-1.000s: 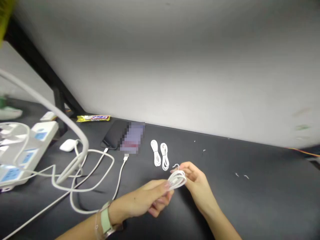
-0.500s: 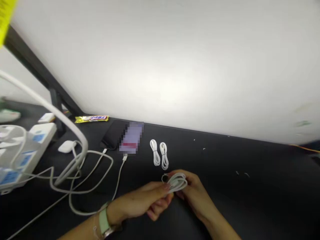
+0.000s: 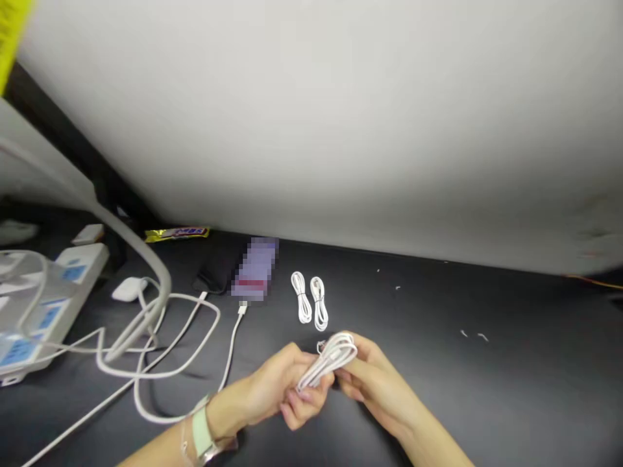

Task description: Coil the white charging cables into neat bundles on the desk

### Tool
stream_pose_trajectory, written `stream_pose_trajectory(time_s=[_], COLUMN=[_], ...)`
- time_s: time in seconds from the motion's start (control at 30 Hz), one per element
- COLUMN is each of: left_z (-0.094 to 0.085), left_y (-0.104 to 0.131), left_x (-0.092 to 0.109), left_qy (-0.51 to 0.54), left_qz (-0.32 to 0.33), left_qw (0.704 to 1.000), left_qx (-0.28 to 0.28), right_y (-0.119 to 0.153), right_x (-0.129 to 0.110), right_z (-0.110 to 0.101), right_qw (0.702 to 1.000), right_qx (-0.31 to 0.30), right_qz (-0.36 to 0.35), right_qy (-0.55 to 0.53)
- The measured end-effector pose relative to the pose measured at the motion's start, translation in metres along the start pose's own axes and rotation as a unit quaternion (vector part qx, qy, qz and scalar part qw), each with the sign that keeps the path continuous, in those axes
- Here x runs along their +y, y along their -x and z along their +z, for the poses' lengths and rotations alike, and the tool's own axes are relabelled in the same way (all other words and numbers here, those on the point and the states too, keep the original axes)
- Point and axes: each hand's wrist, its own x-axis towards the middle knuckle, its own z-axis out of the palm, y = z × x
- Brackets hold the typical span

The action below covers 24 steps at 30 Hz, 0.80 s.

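A coiled white cable (image 3: pixel 335 353) is held between my two hands, slanting up to the right above the black tabletop. My left hand (image 3: pixel 280 389), with a pale green watch strap on its wrist, has its fingers curled round the lower end of the coil. At the upper end, my right hand (image 3: pixel 372 370) is closed against the coil's right side, its fingertips partly hidden behind it. From the coil's far side sticks out a thin white strand (image 3: pixel 321 346). Just beyond lie two bundled white cables (image 3: pixel 301 297) (image 3: pixel 319 303), each bound at the middle.
A phone with a blurred screen (image 3: pixel 256 269) is plugged into a white lead (image 3: pixel 232 350). Left are loose cables, a white power strip (image 3: pixel 87 285) and a white earbud case (image 3: pixel 129 288). A yellow-wrapped snack bar (image 3: pixel 178 233) lies by the wall. White scraps (image 3: pixel 481 336) lie right.
The coil has turned in my hands, its lower end now showing along the left fingers. My left thumb has shifted off its front. The wall looks darker and the tabletop lighter.
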Motion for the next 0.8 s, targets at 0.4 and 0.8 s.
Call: stream_pose_trajectory(time_s=[0.4, 0.8], left_z=[-0.001, 0.001], left_y=[-0.001, 0.001], left_x=[-0.001, -0.002], left_qy=[0.041, 0.046], left_qz=[-0.033, 0.0], left_qw=[0.999, 0.999], left_qx=[0.009, -0.014], right_y=[-0.001, 0.002], right_x=[-0.001, -0.007], right_z=[-0.01, -0.012], right_qw=[0.995, 0.993], right_qx=[-0.065, -0.091], right_qz=[-0.019, -0.032], right_qy=[0.067, 0.068])
